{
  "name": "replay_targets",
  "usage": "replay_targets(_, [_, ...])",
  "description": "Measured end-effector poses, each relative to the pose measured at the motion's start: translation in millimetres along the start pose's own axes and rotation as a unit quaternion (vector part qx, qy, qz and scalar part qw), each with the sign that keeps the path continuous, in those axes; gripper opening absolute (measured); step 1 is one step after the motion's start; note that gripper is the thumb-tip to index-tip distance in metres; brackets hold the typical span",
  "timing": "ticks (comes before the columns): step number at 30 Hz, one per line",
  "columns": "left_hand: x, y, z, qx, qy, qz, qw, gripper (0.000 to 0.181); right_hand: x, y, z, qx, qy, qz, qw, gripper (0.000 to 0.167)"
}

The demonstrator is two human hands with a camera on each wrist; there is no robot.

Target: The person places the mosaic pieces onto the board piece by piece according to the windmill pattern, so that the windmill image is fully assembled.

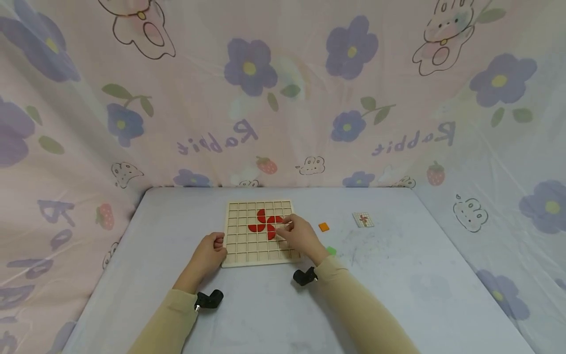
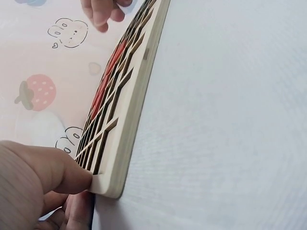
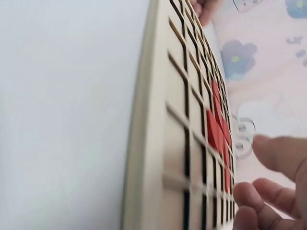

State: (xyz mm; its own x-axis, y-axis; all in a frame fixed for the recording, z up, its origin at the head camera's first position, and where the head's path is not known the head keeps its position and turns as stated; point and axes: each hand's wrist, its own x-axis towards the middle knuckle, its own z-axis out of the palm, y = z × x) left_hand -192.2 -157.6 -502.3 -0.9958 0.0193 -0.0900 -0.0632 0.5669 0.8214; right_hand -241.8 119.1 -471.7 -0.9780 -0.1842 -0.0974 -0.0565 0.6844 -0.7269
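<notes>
A square wooden grid board [image 1: 236,248] lies on the table, with several red quarter-round pieces [image 1: 271,232] set in its middle cells like a pinwheel. At the board's left edge my left hand [image 1: 207,256] holds the frame. In the left wrist view its thumb [image 2: 72,175] lies on the near corner and the other fingers are partly hidden beside and below it. My right hand [image 1: 302,237] is over the board's right side, beside the red pieces. Its thumb [image 3: 280,153] and fingertips stand apart in the right wrist view, with nothing visible between them.
Right of the board lie an orange tile [image 1: 324,226] and a green piece [image 1: 331,251], partly covered by the right wrist. Farther right is a small card [image 1: 363,220] with a red pinwheel on a grid. A printed curtain [image 1: 283,123] surrounds the table.
</notes>
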Motion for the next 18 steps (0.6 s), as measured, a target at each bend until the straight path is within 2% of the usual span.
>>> replay_targets(5, [-0.8, 1.3, -0.5, 0.000, -0.001, 0.000, 1.0000, 0.048, -5.0, 19, -23, 0.006, 0.006, 0.014, 0.9999, 0.045])
replay_targets(9, [-0.5, 1.4, -0.6, -0.002, 0.000, 0.003, 1.0000, 0.047, -8.4, 37, -36, -0.007, 0.009, 0.009, 0.9999, 0.043])
replay_targets(13, [0.2, 0.3, -0.8, -0.001, 0.000, 0.005, 1.0000, 0.047, -9.5, 51, -43, -0.034, -0.005, 0.004, 0.9994, 0.039])
replay_targets(18, [1.2, -0.2, -0.1, -0.003, 0.002, 0.010, 0.9999, 0.047, -11.2, 57, -49, -0.043, -0.014, 0.013, 0.9989, 0.038])
